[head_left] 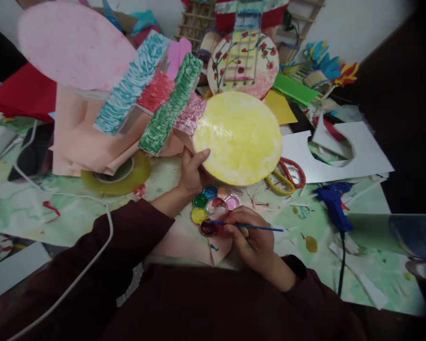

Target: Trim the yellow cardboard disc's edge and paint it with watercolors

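My left hand (pixel 191 170) grips the lower left edge of a yellow painted disc (pixel 239 137), part of a large paper model with green, teal and red textured panels (pixel 156 102) and a pink disc (pixel 73 45). My right hand (pixel 252 237) pinches a thin blue paintbrush (pixel 250 227), its tip at the dark red well of a round paint palette (pixel 215 210) that lies just below the yellow disc.
A yellow tape roll (pixel 117 177) lies at the left, with a white cable (pixel 92 265) beside it. Red and yellow scissors (pixel 287 177), cut white card (pixel 355 154) and a blue glue gun (pixel 332 201) lie at the right. A flower-painted disc (pixel 243 64) stands behind.
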{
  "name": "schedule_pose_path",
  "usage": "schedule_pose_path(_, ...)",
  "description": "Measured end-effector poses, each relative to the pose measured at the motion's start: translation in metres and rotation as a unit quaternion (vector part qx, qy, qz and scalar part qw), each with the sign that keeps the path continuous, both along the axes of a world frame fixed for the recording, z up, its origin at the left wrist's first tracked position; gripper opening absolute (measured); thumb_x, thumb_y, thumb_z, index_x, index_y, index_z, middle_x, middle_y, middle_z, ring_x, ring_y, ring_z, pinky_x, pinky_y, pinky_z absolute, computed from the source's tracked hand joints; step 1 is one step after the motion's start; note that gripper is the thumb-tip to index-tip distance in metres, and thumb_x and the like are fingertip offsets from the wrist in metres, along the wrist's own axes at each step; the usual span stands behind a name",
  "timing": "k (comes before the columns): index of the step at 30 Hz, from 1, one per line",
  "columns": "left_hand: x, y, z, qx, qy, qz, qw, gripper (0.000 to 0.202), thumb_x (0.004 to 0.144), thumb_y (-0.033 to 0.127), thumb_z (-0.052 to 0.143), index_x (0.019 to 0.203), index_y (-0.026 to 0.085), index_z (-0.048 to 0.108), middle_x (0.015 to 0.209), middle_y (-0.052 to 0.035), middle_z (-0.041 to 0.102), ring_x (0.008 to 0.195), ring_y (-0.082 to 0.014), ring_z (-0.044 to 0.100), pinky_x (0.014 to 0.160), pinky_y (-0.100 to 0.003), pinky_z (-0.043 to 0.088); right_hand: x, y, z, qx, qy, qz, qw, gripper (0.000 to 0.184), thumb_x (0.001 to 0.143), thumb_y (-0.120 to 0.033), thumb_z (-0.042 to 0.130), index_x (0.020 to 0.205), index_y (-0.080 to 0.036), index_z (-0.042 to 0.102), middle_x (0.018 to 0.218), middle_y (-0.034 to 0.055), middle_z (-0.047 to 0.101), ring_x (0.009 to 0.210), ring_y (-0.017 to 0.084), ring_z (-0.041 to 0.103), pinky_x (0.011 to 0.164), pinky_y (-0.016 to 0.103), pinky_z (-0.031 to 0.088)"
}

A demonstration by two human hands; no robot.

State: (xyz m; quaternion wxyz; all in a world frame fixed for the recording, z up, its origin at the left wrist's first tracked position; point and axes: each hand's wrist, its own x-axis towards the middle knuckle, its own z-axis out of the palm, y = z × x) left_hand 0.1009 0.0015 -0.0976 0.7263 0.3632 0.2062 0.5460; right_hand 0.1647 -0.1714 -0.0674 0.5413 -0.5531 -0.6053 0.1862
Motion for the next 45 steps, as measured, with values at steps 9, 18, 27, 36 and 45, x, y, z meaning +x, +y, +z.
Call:
schedule_pose_path(9, 0.003, 0.001, -0.012, 0.009, 0.015, -0.020, 1.000, 0.065, 0.071, 0.029, 0.074, 0.131, 0.024, 0.051, 0.125, -0.0102, 0.065, 0.123, -0.0347, 0.056, 0.106, -0.052, 0.042, -0.006, 0.007, -0.012, 0.001, -0.062, 0.016, 0.998, 0.011, 0.090, -0.013, 0.054, 0.090, -0.022, 0.061, 0.076, 0.0028, 0.068, 0.071, 0.017, 0.062, 0.063, 0.031, 0.052)
schedule_pose_path(18, 0.006, 0.001, -0.017, 0.042, 0.012, -0.037, 0.998, 0.061, 0.071, 0.031, 0.075, 0.127, 0.024, 0.052, 0.131, -0.0099, 0.060, 0.129, -0.0339, 0.052, 0.110, -0.053, 0.037, -0.006, 0.006, -0.014, -0.035, -0.043, 0.071, 0.996, 0.010, 0.091, -0.015, 0.052, 0.089, -0.022, 0.059, 0.080, 0.0045, 0.065, 0.075, 0.018, 0.060, 0.067, 0.031, 0.051)
schedule_pose_path(27, 0.005, 0.001, -0.019, 0.060, 0.044, -0.040, 0.996, 0.063, 0.072, 0.039, 0.074, 0.128, 0.023, 0.048, 0.129, -0.0113, 0.060, 0.128, -0.0348, 0.051, 0.108, -0.055, 0.038, -0.005, 0.005, -0.011, -0.059, -0.014, 0.053, 0.997, 0.010, 0.092, -0.015, 0.051, 0.085, -0.022, 0.055, 0.076, 0.0011, 0.061, 0.072, 0.016, 0.058, 0.065, 0.027, 0.046)
schedule_pose_path(36, 0.003, 0.002, -0.018, 0.062, 0.051, -0.036, 0.996, 0.063, 0.071, 0.036, 0.075, 0.129, 0.024, 0.050, 0.132, -0.0094, 0.060, 0.130, -0.0330, 0.050, 0.111, -0.051, 0.036, -0.004, 0.003, -0.008, -0.072, 0.043, -0.015, 0.996, 0.012, 0.091, -0.016, 0.052, 0.083, -0.022, 0.058, 0.075, -0.0005, 0.061, 0.070, 0.014, 0.060, 0.065, 0.027, 0.047)
schedule_pose_path(45, -0.004, -0.005, 0.000, -0.018, 0.001, -0.001, 1.000, 0.053, 0.073, 0.028, 0.072, 0.124, 0.027, 0.058, 0.116, -0.0068, 0.070, 0.115, -0.0312, 0.063, 0.103, -0.047, 0.047, 0.041, -0.010, 0.006, 0.167, 0.099, -0.305, 0.932, 0.009, 0.091, -0.016, 0.054, 0.088, -0.022, 0.060, 0.073, 0.0005, 0.063, 0.070, 0.018, 0.064, 0.064, 0.034, 0.052)
